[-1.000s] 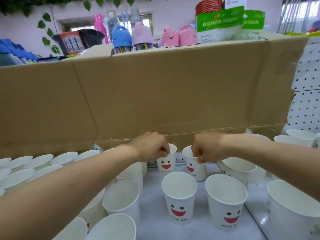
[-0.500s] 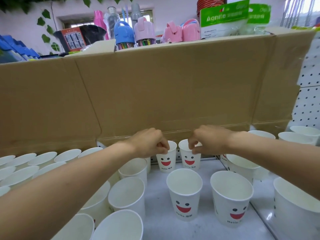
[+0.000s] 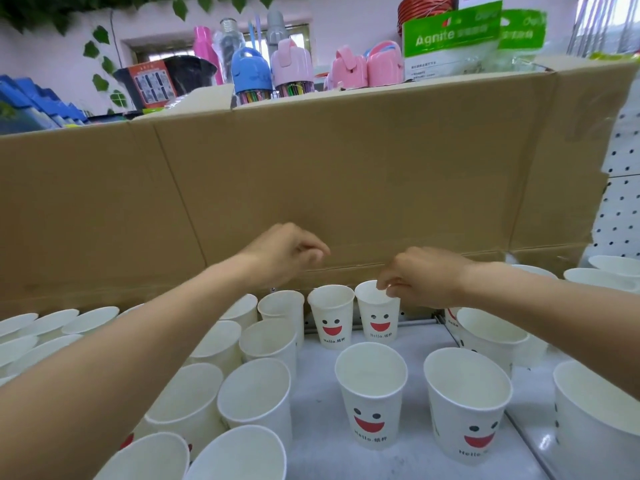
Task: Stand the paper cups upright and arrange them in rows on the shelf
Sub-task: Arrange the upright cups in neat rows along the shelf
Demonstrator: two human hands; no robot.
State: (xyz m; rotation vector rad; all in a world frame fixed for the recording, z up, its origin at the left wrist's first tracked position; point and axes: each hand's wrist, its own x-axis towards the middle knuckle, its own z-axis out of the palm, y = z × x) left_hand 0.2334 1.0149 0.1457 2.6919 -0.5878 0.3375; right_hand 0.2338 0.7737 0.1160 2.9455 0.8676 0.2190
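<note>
White paper cups with red smiley faces stand upright on the white shelf (image 3: 415, 344). At the back stand two side by side: a left back cup (image 3: 331, 318) and a right back cup (image 3: 377, 315). My right hand (image 3: 420, 277) pinches the rim of the right back cup. Above and left of the left back cup, my left hand (image 3: 287, 252) hovers with loosely curled fingers and holds nothing. Two nearer cups (image 3: 371, 393) (image 3: 467, 407) stand in front. Several more cups (image 3: 256, 396) are packed in rows on the left.
A tall brown cardboard wall (image 3: 346, 174) stands right behind the back cups. More white cups (image 3: 599, 420) fill the neighbouring shelf section on the right, beside white pegboard (image 3: 620, 209). Pink and blue goods (image 3: 291, 69) and green-labelled packets sit above the cardboard.
My left hand has let go of the left back cup and lifted above it. My right hand still pinches the right back cup, which now stands beside the left one.
</note>
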